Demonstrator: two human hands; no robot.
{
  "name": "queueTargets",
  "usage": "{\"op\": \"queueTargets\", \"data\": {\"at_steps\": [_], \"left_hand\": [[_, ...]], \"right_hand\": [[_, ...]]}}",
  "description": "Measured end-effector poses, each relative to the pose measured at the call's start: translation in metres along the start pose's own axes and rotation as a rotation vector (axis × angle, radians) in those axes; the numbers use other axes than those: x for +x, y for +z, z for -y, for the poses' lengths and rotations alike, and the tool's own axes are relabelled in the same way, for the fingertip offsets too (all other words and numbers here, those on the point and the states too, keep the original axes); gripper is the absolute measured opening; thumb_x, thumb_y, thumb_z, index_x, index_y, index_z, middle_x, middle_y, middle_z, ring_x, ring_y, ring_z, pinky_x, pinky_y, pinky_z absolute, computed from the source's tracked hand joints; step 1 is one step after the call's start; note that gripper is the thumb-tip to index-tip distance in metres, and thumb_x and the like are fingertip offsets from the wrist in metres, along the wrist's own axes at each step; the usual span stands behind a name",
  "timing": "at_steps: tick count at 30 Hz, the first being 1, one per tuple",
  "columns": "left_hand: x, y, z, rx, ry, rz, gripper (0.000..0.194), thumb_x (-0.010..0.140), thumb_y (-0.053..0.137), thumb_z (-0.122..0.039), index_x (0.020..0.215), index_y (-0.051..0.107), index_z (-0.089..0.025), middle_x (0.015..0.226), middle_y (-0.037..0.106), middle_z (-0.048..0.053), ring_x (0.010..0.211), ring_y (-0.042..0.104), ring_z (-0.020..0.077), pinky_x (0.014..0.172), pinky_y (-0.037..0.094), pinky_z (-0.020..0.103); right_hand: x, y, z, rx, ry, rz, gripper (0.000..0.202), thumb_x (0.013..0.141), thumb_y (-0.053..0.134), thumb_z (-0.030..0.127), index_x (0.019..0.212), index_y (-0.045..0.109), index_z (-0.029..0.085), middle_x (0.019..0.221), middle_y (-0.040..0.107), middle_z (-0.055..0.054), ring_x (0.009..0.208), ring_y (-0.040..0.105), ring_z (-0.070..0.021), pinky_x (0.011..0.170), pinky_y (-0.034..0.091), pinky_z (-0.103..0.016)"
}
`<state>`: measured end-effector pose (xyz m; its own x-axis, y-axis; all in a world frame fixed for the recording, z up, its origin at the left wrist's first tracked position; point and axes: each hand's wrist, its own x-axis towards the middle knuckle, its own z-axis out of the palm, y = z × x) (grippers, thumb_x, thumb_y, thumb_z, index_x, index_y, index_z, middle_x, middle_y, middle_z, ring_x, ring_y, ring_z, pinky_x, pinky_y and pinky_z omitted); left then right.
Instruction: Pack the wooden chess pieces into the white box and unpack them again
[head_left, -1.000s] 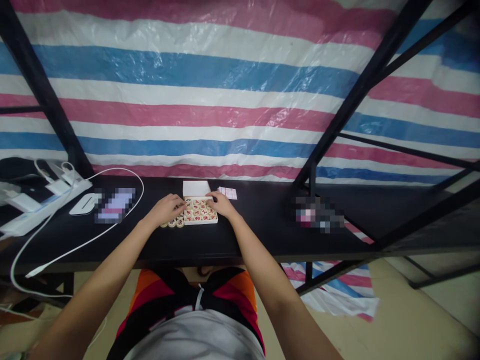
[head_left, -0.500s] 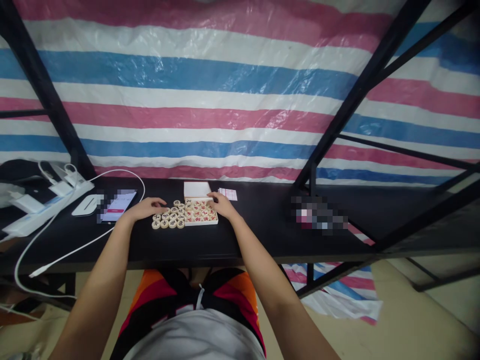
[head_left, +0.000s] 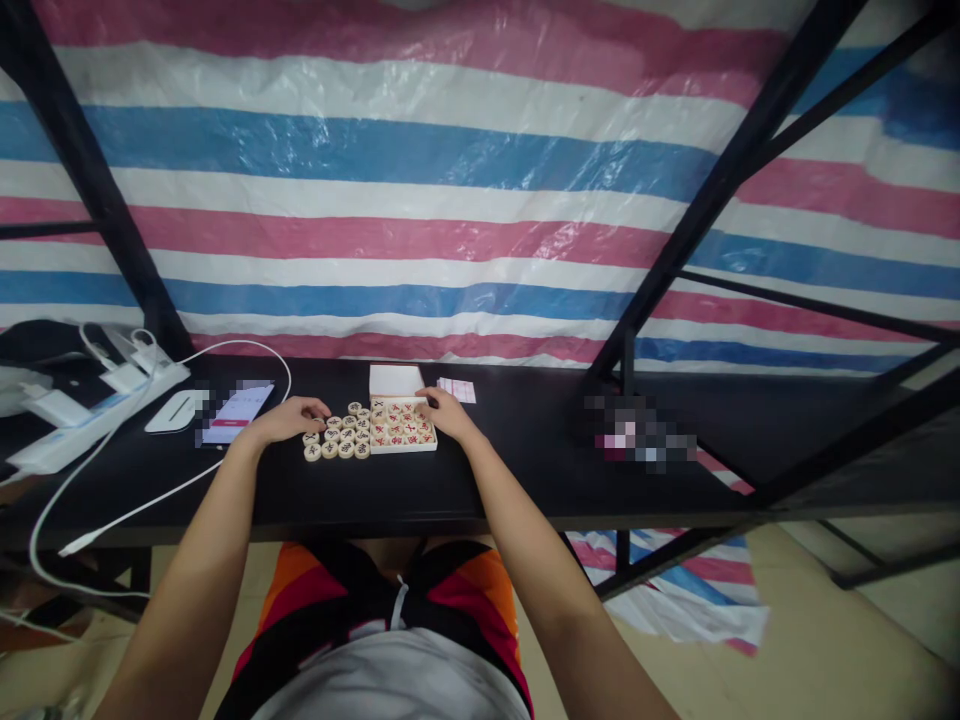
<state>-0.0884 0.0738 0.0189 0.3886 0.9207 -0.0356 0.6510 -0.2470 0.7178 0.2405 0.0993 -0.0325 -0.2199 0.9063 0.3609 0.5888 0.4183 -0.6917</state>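
Wooden Chinese chess pieces with black characters lie in rows on the black table. My left hand is at the far left corner of these rows, its fingers and thumb closed around a piece that they partly hide. To the right of the rows is an open white box, holding several pieces with red characters and a few with black ones at its left side. My right hand grips the box's right side near the far corner, fingertips over the rim.
The box's white lid stands open at the back. Behind my right hand is a pink-and-white paper. To the left are a phone, a white device, a power strip and a white cable. Black frame posts flank the table.
My left hand has shifted slightly left and now has its fingers at a piece in the rows' far left corner. The right hand stays at the box.
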Motion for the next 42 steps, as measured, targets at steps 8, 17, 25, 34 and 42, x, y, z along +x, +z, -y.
{"op": "queueTargets", "data": {"at_steps": [8,17,25,34,42], "left_hand": [[0.005,0.016,-0.019,0.008,0.125,-0.276,0.038,0.065,0.065,-0.044,0.091,0.063,-0.017,0.076,0.063,0.002,0.071,0.058,0.0159,0.068,0.049,0.029],[0.011,0.064,-0.066,0.117,0.433,-0.128,0.029,0.077,0.057,-0.046,0.079,0.065,-0.018,0.084,0.063,0.003,0.075,0.059,0.0152,0.072,0.046,0.027],[0.004,0.063,-0.068,0.371,0.547,-0.043,0.031,0.087,0.044,-0.041,0.084,0.069,-0.023,0.089,0.066,0.004,0.087,0.057,0.0181,0.083,0.042,0.029],[0.008,0.050,-0.054,0.185,0.385,-0.202,0.032,0.084,0.047,-0.044,0.088,0.068,-0.019,0.092,0.066,0.004,0.079,0.059,0.0167,0.072,0.045,0.027],[0.007,0.008,-0.006,0.123,0.081,-0.071,0.040,0.071,0.058,-0.052,0.090,0.068,-0.019,0.083,0.068,0.003,0.079,0.061,0.0196,0.074,0.045,0.028]], "right_hand": [[0.000,0.000,0.001,-0.005,-0.006,-0.003,0.028,0.075,0.056,0.023,0.102,0.064,0.020,0.098,0.060,-0.004,0.091,0.054,-0.0160,0.087,0.041,-0.031],[-0.001,0.000,0.005,-0.012,0.009,-0.003,0.029,0.075,0.055,0.021,0.103,0.064,0.020,0.101,0.059,-0.004,0.092,0.054,-0.0159,0.088,0.040,-0.031],[-0.002,0.001,0.006,-0.029,-0.018,0.000,0.028,0.076,0.055,0.020,0.102,0.065,0.021,0.105,0.060,-0.005,0.097,0.054,-0.0168,0.090,0.040,-0.032],[0.000,0.002,0.001,-0.014,-0.060,-0.039,0.027,0.076,0.052,0.018,0.100,0.065,0.019,0.101,0.058,-0.004,0.093,0.053,-0.0155,0.088,0.040,-0.031],[0.001,0.002,-0.002,0.011,-0.056,-0.060,0.026,0.077,0.049,0.018,0.097,0.064,0.018,0.089,0.054,-0.003,0.083,0.053,-0.0143,0.083,0.042,-0.029]]}}
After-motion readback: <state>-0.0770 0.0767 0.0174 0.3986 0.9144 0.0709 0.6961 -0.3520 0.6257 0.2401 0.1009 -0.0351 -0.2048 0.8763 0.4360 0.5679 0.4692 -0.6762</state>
